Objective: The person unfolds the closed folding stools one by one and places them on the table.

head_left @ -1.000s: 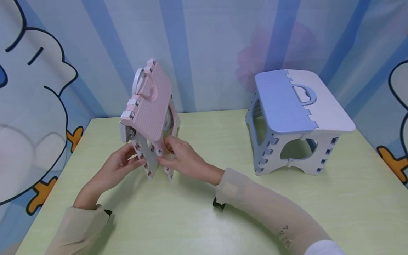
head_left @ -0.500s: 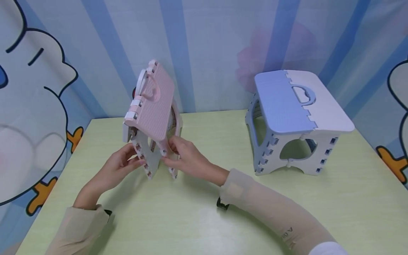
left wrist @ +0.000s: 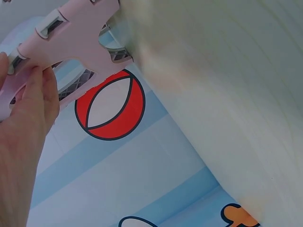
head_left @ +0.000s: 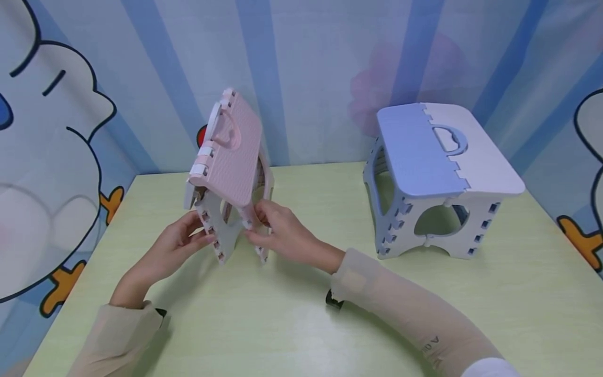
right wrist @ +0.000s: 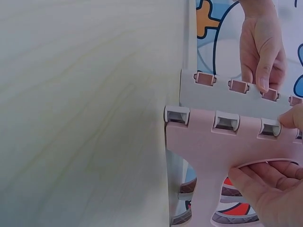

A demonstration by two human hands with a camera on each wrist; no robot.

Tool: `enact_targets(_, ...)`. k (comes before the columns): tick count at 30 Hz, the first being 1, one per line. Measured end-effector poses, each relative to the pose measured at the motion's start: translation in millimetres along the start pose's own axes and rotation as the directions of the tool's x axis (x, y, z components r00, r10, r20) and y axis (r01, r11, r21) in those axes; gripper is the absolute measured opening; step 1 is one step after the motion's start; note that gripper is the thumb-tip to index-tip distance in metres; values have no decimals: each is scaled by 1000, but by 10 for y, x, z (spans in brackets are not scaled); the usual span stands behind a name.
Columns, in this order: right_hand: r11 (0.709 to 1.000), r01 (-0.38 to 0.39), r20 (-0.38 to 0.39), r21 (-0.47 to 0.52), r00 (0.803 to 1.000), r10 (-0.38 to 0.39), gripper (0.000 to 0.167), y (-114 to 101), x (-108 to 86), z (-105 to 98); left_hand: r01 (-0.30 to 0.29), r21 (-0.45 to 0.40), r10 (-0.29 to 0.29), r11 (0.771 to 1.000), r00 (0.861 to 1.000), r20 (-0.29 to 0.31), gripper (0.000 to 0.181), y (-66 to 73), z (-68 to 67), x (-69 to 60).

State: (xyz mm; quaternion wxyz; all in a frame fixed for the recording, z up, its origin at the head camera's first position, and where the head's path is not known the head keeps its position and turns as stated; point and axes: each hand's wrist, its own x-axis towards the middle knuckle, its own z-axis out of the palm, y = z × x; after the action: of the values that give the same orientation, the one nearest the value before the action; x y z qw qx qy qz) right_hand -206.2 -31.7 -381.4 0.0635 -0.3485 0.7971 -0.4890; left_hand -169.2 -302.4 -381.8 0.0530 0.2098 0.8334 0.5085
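A pink and white folding stool (head_left: 237, 165) stands partly folded on the left of the table, its seat halves sloping like a roof and its legs spread a little. My left hand (head_left: 169, 248) grips the near edge of its left leg panel, fingertips hidden behind it. On the other side, my right hand (head_left: 287, 233) pinches the near edge of the right leg panel. Seen in the right wrist view, that pink leg panel (right wrist: 208, 146) has fingers of the right hand (right wrist: 272, 198) through its opening. The left wrist view shows fingers of the left hand (left wrist: 31, 113) against the stool's pink side (left wrist: 75, 35).
A blue and white folding stool (head_left: 414, 157) stands fully unfolded at the right of the light green table (head_left: 301, 330). Behind hangs a striped blue backdrop (head_left: 311, 73) with cartoon figures and a red ball print (left wrist: 137, 104).
My right hand has drawn its leg panel slightly to the right, so the gap between the legs is wider. The pink seat half has swung right too. My left hand stays put.
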Motion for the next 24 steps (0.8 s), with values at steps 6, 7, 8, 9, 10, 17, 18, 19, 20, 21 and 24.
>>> enact_targets(6, 1000, -6, -5, 4, 1000, 6, 26, 16, -16, -34, 12, 2, -12, 1000, 1000, 6, 56, 7, 3, 14)
enact_targets(7, 1000, -7, -7, 2, 1000, 7, 26, 18, -20, -40, 16, 1, -16, 1000, 1000, 6, 56, 10, 5, 15)
enact_targets(8, 1000, -7, -9, 4, 1000, 7, 26, 20, -24, -45, 18, 1, -18, 1000, 1000, 6, 56, 12, 7, 16)
enact_targets(9, 1000, -7, -10, 7, 1000, 7, 26, 21, -28, -50, 19, -1, -19, 1000, 1000, 6, 57, 16, 9, 18)
enact_targets(10, 1000, -5, -12, 5, 1000, 5, 26, 22, -31, -55, 18, -2, -18, 1000, 1000, 6, 57, 17, 11, 18)
enact_targets(17, 1000, -8, -11, 7, 1000, 8, 28, 26, -62, -87, 19, 3, -19, 1000, 1000, 1, 55, 40, 33, 13)
enact_targets(18, 1000, -9, -11, 5, 1000, 9, 28, 29, -66, -91, 19, 4, -19, 1000, 1000, 1, 55, 40, 35, 13)
enact_targets(19, 1000, -11, -12, 2, 1000, 11, 28, 34, -70, -94, 19, 5, -19, 1000, 1000, 1, 55, 42, 36, 13)
enact_targets(20, 1000, -12, -13, 3, 1000, 12, 28, 37, -74, -98, 19, 8, -19, 1000, 1000, 1, 55, 46, 37, 14)
enact_targets(21, 1000, -12, -14, 3, 1000, 12, 29, 42, -77, -101, 20, 8, -20, 1000, 1000, 1, 55, 47, 38, 14)
enact_targets(24, 1000, -10, -16, 0, 1000, 10, 29, 54, -87, -110, 28, 11, -28, 1000, 1000, 3, 55, 51, 37, 11)
